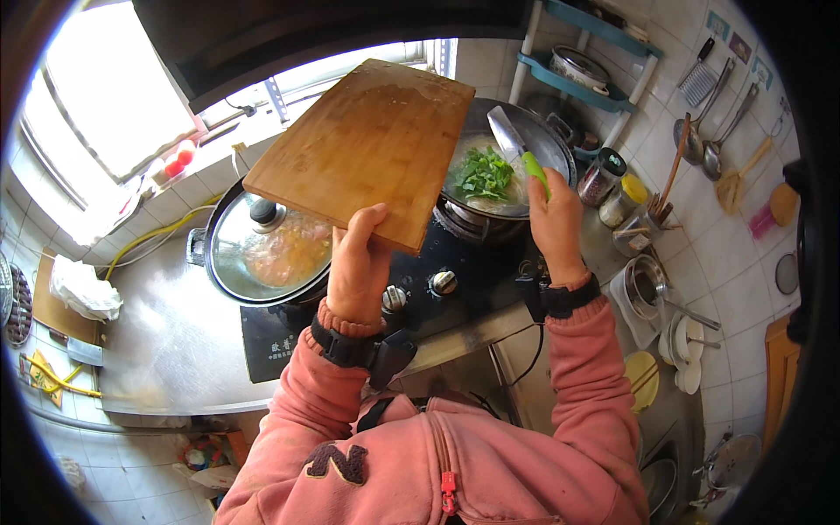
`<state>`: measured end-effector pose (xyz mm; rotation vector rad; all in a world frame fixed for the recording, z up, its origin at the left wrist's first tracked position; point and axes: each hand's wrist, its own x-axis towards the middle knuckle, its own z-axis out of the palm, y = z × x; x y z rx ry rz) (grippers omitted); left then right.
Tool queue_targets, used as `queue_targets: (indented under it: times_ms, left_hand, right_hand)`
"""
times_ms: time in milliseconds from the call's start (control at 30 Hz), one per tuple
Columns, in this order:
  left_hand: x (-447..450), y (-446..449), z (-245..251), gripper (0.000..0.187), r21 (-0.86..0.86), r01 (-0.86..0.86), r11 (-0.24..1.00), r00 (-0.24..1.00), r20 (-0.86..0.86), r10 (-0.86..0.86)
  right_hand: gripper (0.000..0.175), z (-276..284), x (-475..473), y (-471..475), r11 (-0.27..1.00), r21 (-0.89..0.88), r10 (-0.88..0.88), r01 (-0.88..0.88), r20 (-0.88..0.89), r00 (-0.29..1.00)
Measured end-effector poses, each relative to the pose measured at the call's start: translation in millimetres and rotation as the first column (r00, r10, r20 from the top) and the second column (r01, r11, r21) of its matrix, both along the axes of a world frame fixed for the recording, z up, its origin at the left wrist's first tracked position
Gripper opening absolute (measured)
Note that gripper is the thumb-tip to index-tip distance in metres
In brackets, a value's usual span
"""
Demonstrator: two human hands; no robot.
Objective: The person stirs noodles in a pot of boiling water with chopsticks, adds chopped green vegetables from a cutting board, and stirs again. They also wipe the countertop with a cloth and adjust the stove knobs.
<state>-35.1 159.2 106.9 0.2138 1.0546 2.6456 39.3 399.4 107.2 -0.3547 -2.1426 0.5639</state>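
Observation:
My left hand (pixel 359 269) grips the near edge of a wooden cutting board (pixel 367 144), which is held up over the stove between two pans. My right hand (pixel 556 220) is closed around the green handle of a knife (pixel 508 134), its blade above the right wok (pixel 551 138). Chopped green leaves (pixel 485 174) lie in a heap in that wok, on pale food and liquid. To the left, a glass lid (pixel 226 262) with a black knob covers a pan of reddish-yellow food. The board hides part of both pans.
The black gas stove (pixel 472 262) has two knobs facing me. Spice jars (pixel 600 177) and a utensil holder (pixel 633 236) stand right of the wok. Ladles (pixel 689 141) hang on the tiled wall. A cleaver (pixel 85 352) is at the far left, beside the steel counter (pixel 157 328).

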Motion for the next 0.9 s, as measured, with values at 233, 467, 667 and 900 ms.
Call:
queue_targets:
  times_ms: [233,467,667,900]
  left_hand:
    - [15.6,-28.7,1.4,0.054,0.086,0.015,0.996,1.000,0.013,-0.017]
    - [37.2,-78.1,8.5,0.064,0.137,-0.004,0.991,1.000,0.010,0.002]
    - [59.9,-170.2,6.7,0.070,0.233,-0.017,0.972,1.000,0.012,0.015]
    - [117.7,-363.1,-9.9,0.070,0.360,-0.147,0.921,0.989,0.027,0.147]
  right_hand:
    - [0.019,-8.5,12.6,31.8,0.459,-0.804,0.189,-0.378,-0.328,0.926]
    - [0.022,-4.5,40.1,8.4,0.090,-0.766,0.195,-0.636,-0.613,0.766]
    - [0.028,17.6,61.4,-72.7,0.075,-0.686,0.279,-0.724,-0.683,0.676]
    - [0.035,9.2,64.6,-264.5,-0.144,-0.548,0.476,-0.824,-0.769,0.428]
